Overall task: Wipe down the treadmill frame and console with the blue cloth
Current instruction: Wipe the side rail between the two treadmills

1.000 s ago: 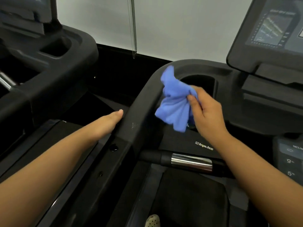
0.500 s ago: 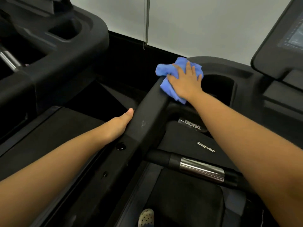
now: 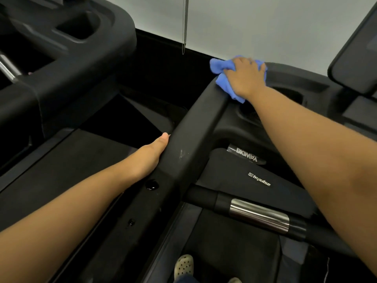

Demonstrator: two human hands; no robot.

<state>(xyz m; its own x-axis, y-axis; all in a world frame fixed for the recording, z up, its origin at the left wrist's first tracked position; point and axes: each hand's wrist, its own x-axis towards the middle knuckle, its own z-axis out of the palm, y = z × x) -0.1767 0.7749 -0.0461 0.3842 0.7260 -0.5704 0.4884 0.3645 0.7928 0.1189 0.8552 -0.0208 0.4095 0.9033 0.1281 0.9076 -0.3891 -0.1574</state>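
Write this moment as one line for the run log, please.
step: wiping | right hand: grips blue cloth on console corner | left hand: against handrail, fingers hidden

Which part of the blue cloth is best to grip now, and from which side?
Probably the bunched fold of the blue cloth left of the right hand, pinched from above-left: it stands free, while the rest lies pressed under the palm.
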